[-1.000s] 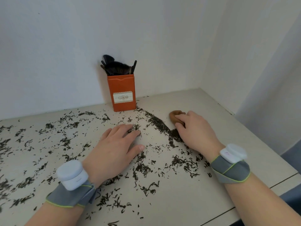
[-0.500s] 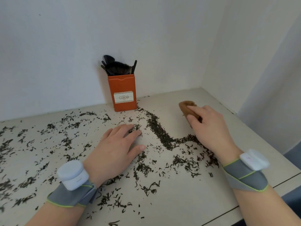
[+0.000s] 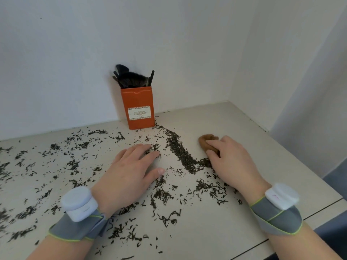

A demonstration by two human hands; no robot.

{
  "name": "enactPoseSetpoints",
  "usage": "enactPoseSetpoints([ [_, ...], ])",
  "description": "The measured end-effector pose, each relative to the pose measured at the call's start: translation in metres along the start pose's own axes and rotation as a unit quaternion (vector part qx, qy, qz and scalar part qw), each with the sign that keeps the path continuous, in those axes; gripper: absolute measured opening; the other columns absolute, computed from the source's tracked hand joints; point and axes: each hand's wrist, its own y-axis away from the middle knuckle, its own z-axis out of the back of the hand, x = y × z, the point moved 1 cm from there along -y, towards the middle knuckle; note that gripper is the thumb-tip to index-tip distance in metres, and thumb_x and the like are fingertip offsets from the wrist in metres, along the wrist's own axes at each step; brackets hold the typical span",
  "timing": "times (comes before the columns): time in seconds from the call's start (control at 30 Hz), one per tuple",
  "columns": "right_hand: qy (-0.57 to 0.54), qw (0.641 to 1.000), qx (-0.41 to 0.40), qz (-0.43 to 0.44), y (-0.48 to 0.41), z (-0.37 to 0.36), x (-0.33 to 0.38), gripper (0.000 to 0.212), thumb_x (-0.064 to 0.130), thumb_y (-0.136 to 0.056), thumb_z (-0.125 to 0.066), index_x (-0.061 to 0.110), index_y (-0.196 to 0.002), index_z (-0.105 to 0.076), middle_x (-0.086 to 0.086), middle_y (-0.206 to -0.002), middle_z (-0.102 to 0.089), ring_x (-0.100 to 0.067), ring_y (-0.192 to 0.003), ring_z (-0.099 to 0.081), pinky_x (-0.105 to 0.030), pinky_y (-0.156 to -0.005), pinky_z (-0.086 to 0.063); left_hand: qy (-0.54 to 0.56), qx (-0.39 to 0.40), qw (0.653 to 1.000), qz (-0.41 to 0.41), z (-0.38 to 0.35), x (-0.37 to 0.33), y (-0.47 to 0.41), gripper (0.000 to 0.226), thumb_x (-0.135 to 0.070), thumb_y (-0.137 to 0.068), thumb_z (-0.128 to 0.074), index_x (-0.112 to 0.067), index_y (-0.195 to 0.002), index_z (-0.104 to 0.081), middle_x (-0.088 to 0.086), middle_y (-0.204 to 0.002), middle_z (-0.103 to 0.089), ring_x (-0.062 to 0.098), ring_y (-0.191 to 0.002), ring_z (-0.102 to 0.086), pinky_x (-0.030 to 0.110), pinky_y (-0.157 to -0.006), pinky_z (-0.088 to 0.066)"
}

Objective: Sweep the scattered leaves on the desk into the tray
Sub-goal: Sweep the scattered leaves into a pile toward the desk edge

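- Scene lit evenly by soft, diffuse light; desk point(image 3: 234, 128) and wall point(image 3: 75, 53) rendered moderately bright.
- Faint, soft-edged shadow recorded under left hand point(image 3: 129, 173).
- Centre held sharp; leaves point(image 3: 180, 152) resolved singly there.
- Leaves at lower left edge smeared by blur.
- Wide-angle bending observed at frame edges; wall corner lines lean on the right.

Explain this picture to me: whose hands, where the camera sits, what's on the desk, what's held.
There is no machine here. A person works with bare hands, and one camera worn on their head looks down at them. Each wrist wears a grey band with a white device. Dark leaves lie scattered over the desk, some gathered into a line. The left hand rests flat, holding nothing. The right hand grips a small brown tool. An orange box of brushes stands by the wall.
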Motion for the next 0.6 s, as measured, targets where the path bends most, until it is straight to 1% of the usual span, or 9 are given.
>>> enactPoseSetpoints([
  [0.13,-0.009,0.999,0.003,0.045,0.007,-0.008,0.023,0.031,0.035,-0.103,-0.046,0.036,-0.128,-0.065,0.008,-0.096,-0.048,-0.017,-0.093,-0.05,-0.031,-0.074,-0.035,0.001,-0.001,1.0,0.002,0.001,0.0,0.001,0.084,-0.079,-0.089,-0.004,-0.039,-0.158,-0.03,-0.012,-0.167,-0.022,0.013,-0.156,-0.012,0.04,-0.128,-0.011],
  [0.27,-0.032,0.998,0.003,0.05,0.009,-0.008,0.028,0.03,0.035,-0.102,-0.048,0.039,-0.127,-0.065,0.01,-0.094,-0.048,-0.016,-0.092,-0.048,-0.031,-0.074,-0.035,-0.001,0.002,1.0,0.002,0.001,-0.001,0.001,0.085,-0.08,-0.088,-0.003,-0.04,-0.158,-0.028,-0.013,-0.167,-0.02,0.012,-0.156,-0.01,0.039,-0.128,-0.009],
  [0.37,-0.073,0.997,-0.027,0.025,0.011,0.004,0.019,0.034,0.035,-0.103,-0.05,0.041,-0.134,-0.063,0.011,-0.093,-0.05,-0.015,-0.091,-0.05,-0.032,-0.077,-0.039,0.003,0.002,1.0,0.003,0.002,-0.001,0.001,0.086,-0.08,-0.088,-0.003,-0.039,-0.158,-0.029,-0.012,-0.167,-0.021,0.013,-0.156,-0.011,0.04,-0.128,-0.01],
  [0.43,-0.084,0.995,-0.043,0.004,0.013,0.014,0.008,0.034,0.034,-0.103,-0.051,0.041,-0.134,-0.064,0.012,-0.092,-0.051,-0.014,-0.087,-0.051,-0.034,-0.077,-0.041,0.002,-0.001,1.0,0.003,0.002,0.0,0.002,0.085,-0.08,-0.088,-0.004,-0.039,-0.158,-0.031,-0.011,-0.167,-0.023,0.014,-0.156,-0.013,0.041,-0.128,-0.012],
  [0.5,-0.073,0.995,-0.059,-0.017,0.016,0.021,-0.007,0.032,0.033,-0.102,-0.052,0.04,-0.131,-0.065,0.01,-0.089,-0.053,-0.013,-0.084,-0.051,-0.033,-0.074,-0.038,0.003,0.0,1.0,0.002,0.002,-0.001,0.002,0.085,-0.079,-0.088,-0.004,-0.038,-0.158,-0.032,-0.011,-0.166,-0.023,0.014,-0.155,-0.013,0.04,-0.128,-0.011],
  [0.6,-0.054,0.993,-0.071,-0.074,0.018,0.029,-0.033,0.034,0.034,-0.101,-0.053,0.04,-0.131,-0.067,0.007,-0.087,-0.053,-0.02,-0.086,-0.051,-0.032,-0.074,-0.034,-0.002,0.003,1.0,0.002,0.002,-0.001,0.002,0.082,-0.078,-0.09,-0.007,-0.038,-0.158,-0.03,-0.011,-0.167,-0.022,0.014,-0.155,-0.012,0.039,-0.127,-0.01],
])
